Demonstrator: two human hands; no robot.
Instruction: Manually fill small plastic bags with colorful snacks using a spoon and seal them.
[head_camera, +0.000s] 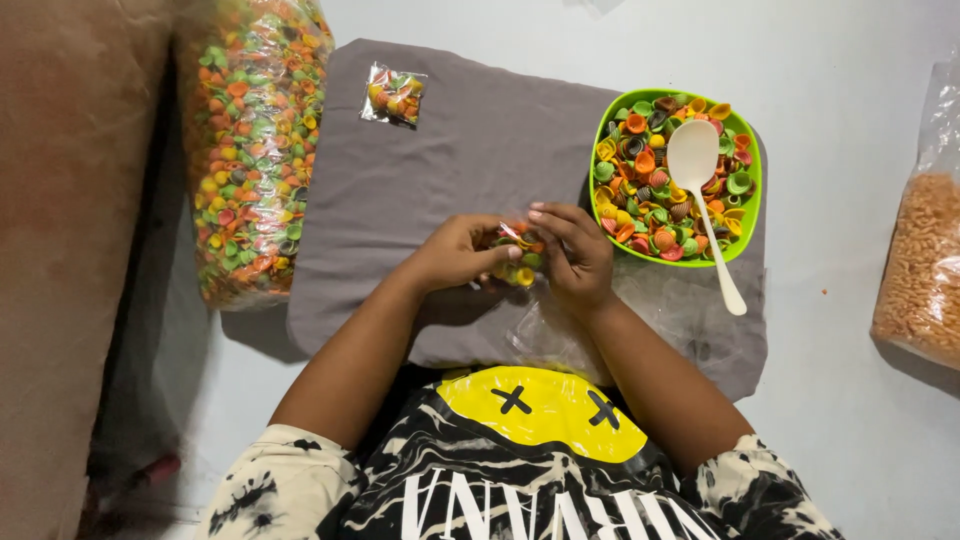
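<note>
A green bowl (748, 150) is holding colourful shell-shaped crackers and a white spoon (700, 190). A big clear sack (255, 150) is lying full of the same crackers. The left hand (455, 252) and right hand (575, 255) are pinching a small clear packet (518, 258) of crackers between closed fingertips, over the grey cloth (480, 140). A filled packet (393, 94) is lying farther away.

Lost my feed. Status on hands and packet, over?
Both hands pinch small clear packet of coloured shell crackers. Green bowl, white spoon alongside. Nothing blocking.
</note>
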